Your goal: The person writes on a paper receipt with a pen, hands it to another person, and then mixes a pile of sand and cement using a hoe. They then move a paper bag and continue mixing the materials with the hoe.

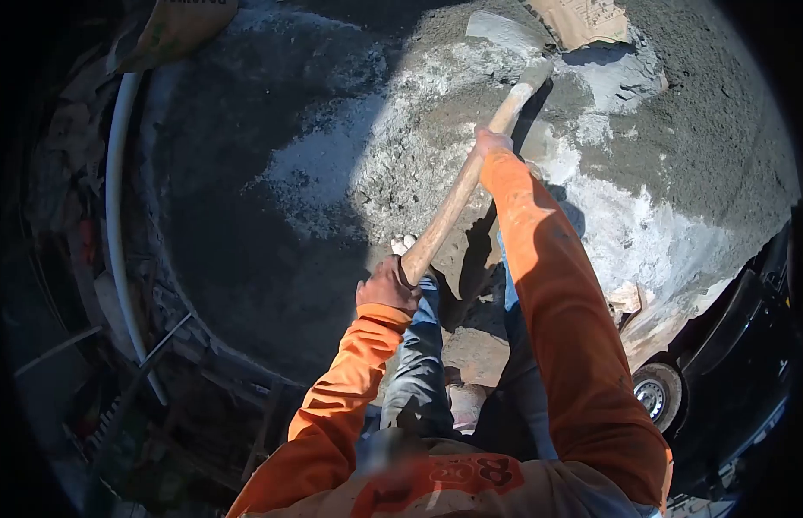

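The right paper bag [584,21] is cropped — top edge.

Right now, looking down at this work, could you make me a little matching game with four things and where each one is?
Things:
1. Left hand's grip
2. Pipe
3. Right hand's grip
4. Wheel

Places:
A. Along the picture's left side
B. Around the wooden handle, nearer the tool's blade
C. At the picture's lower right
D. Around the handle's end nearest the body

Right pairs: 1-D, 2-A, 3-B, 4-C
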`<state>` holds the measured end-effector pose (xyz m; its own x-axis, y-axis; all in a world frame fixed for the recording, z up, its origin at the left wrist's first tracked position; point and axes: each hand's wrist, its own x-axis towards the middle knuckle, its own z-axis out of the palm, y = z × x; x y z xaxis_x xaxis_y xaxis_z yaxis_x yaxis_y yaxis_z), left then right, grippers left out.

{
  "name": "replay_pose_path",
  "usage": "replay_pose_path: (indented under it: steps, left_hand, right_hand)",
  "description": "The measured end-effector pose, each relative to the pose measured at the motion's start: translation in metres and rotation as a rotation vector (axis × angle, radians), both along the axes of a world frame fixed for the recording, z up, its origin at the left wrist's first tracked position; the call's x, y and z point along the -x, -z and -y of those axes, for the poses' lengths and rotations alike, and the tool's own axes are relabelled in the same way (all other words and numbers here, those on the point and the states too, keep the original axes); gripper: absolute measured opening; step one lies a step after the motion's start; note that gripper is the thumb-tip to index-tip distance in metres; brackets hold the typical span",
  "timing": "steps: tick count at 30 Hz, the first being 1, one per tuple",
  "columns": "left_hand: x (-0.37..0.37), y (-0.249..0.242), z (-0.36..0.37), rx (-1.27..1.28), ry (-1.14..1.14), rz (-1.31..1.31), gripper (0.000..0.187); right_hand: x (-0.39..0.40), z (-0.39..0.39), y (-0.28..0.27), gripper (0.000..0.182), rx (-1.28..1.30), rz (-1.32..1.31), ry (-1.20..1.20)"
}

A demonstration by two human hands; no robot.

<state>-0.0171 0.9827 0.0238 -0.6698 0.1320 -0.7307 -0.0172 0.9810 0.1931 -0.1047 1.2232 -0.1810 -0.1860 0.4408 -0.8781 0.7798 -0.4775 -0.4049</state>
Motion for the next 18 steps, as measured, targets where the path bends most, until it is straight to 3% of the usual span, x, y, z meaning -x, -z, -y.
replay_pose_path:
  steps: [4,6,8,10,12,14,15,16,18]
  left_hand:
    - [-0.034,-0.024,0.094,0.084,-0.044,-0.021,0.037]
    - [-0.061,-0.037,0.138,0.177,-0.067,-0.015,0.037]
    - [-0.093,-0.051,0.174,0.176,-0.182,0.033,0.038]
    - [-0.126,-0.063,0.198,0.195,-0.236,0.03,0.039]
    - [-0.174,-0.053,0.234,0.146,-0.28,-0.066,0.038]
    - [-0.216,-0.041,0.262,0.157,-0.326,-0.034,0.039]
    - [-0.233,-0.034,0.272,0.141,-0.303,-0.016,0.04]
    - [-0.246,-0.022,0.276,0.123,-0.284,0.0,0.04]
    - [-0.247,0.007,0.27,0.117,-0.448,0.131,0.037]
  right_hand:
    - [-0.021,0.111,-0.048,0.038,0.15,0.106,-0.011]
    - [-0.056,0.176,0.012,0.039,0.04,0.132,-0.07]
    - [-0.064,0.221,-0.041,0.041,0.152,0.186,-0.172]
    - [-0.085,0.265,-0.058,0.042,0.177,0.176,-0.218]
    - [-0.099,0.295,-0.075,0.043,0.2,0.155,-0.264]
    - [-0.119,0.316,-0.094,0.042,0.051,0.13,-0.44]
    - [-0.139,0.327,-0.07,0.042,0.039,0.126,-0.465]
    - [-0.171,0.339,-0.018,0.043,-0.155,-0.068,-0.484]
    - [-0.155,0.323,-0.055,0.046,-0.124,-0.125,-0.403]
